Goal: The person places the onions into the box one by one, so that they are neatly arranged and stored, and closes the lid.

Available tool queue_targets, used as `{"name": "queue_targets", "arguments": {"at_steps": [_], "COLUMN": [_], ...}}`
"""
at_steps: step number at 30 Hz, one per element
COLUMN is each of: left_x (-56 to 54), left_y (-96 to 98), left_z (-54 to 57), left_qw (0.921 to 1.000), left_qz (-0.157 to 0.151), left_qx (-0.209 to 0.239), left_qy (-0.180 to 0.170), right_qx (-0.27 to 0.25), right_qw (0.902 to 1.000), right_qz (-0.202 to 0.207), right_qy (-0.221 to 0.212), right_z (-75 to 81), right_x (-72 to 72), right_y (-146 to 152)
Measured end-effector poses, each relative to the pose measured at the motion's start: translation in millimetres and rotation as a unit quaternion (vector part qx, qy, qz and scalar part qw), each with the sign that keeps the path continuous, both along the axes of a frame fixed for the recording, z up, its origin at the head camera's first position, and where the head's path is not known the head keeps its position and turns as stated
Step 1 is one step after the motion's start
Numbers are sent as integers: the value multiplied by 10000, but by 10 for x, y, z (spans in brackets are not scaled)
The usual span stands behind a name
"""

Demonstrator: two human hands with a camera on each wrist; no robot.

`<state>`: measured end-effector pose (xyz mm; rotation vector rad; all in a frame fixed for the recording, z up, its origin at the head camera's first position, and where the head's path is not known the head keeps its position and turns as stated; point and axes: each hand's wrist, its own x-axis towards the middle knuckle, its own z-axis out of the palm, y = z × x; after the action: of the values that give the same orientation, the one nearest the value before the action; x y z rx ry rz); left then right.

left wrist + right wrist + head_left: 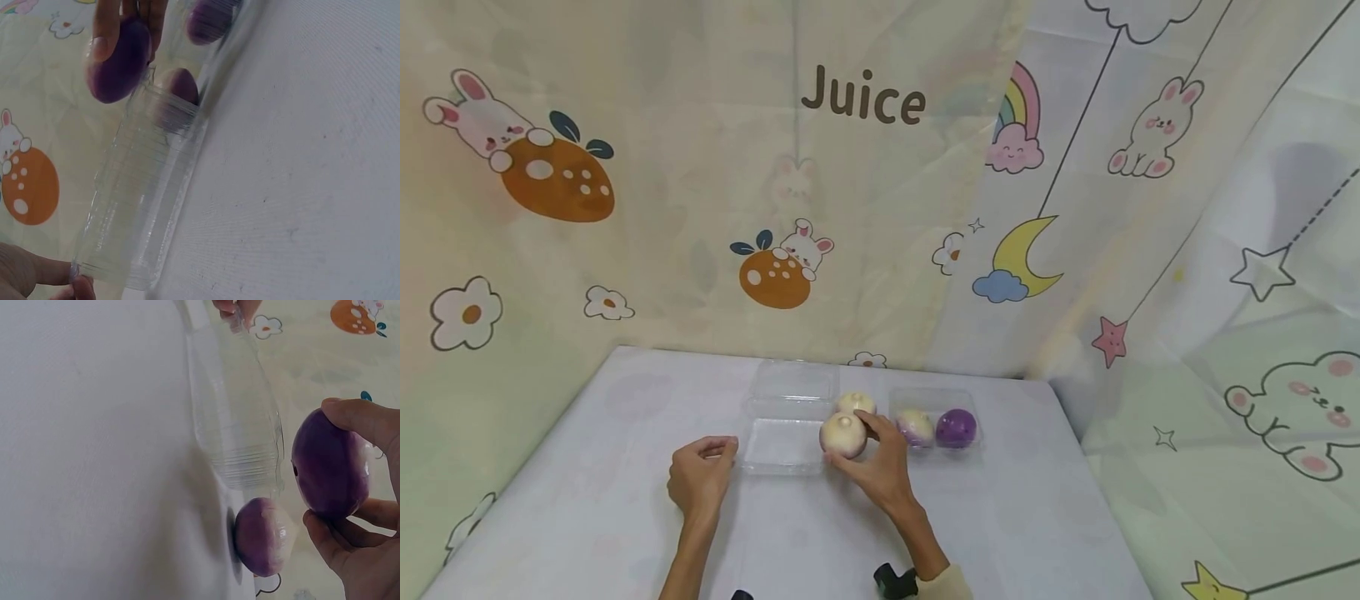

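On the cream cloth backdrop (685, 142) I can read one brown printed word, "Juice" (863, 98). Below it, the person's right hand (880, 462) is clamped, thumb against fingers, on a round, glossy cream-and-purple turnip-like vegetable (842, 435), held up by the right edge of an open, hinged clear plastic box (782, 446). The left hand (702, 477) pinches that box's edge. A matching vegetable (856, 403) sits just beyond; two more (957, 428) lie in a second clear plastic container (925, 398) to the right.

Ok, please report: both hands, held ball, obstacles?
Right hand holds raised purple-white ball. Left hand pinches edge of clear container. Another ball beside container; nothing apparently in the way.
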<state>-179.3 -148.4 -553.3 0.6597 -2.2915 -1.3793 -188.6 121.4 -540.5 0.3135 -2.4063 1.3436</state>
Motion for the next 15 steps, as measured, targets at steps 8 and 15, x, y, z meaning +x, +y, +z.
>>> {"name": "queue_targets", "arguments": {"at_steps": [8,15], "left_x": [-8,-5], "left_y": [10,20], "left_z": [-4,14], "left_qw": [9999,10000], "left_qz": [46,46], "left_qx": [1,-13], "left_qy": [-113,-58], "right_qx": [-3,42], "right_qw": [9999,9997], "right_qz": [136,203], "right_qy": [97,143], "right_z": [-12,-28], "right_x": [-42,-60], "right_y": [-22,-43]}}
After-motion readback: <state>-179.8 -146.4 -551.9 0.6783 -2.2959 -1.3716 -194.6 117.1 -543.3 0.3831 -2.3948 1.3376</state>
